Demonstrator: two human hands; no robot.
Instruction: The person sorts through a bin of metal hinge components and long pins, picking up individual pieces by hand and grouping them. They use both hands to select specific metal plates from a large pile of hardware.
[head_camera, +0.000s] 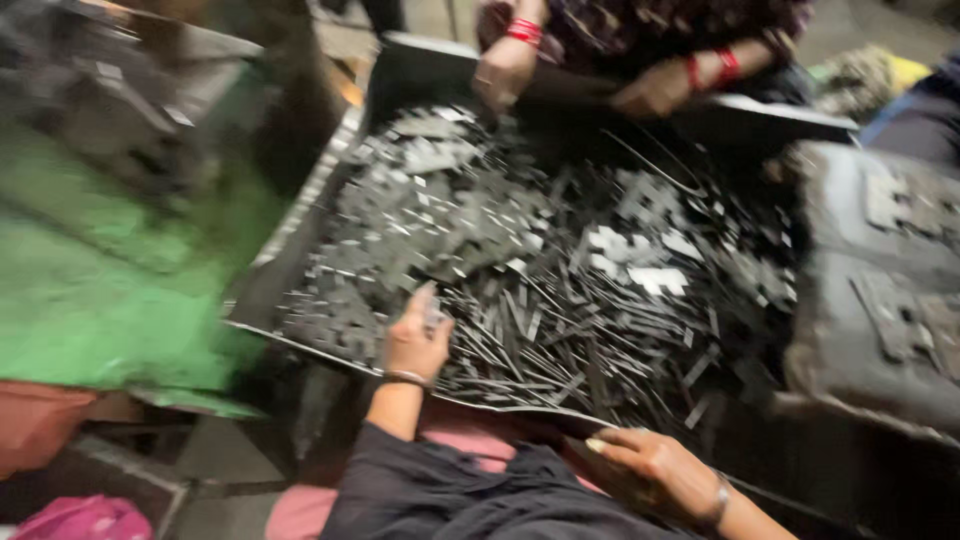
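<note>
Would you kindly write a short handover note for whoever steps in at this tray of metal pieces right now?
Left hand: resting on the pile of metal pieces at the tray's near edge; grip too blurred to tell.
Right hand: low by the lap, off the tray, holding nothing visible.
Another person's hands work at the far edge.
Sorted or unsorted: the blurred picture does not show.
</note>
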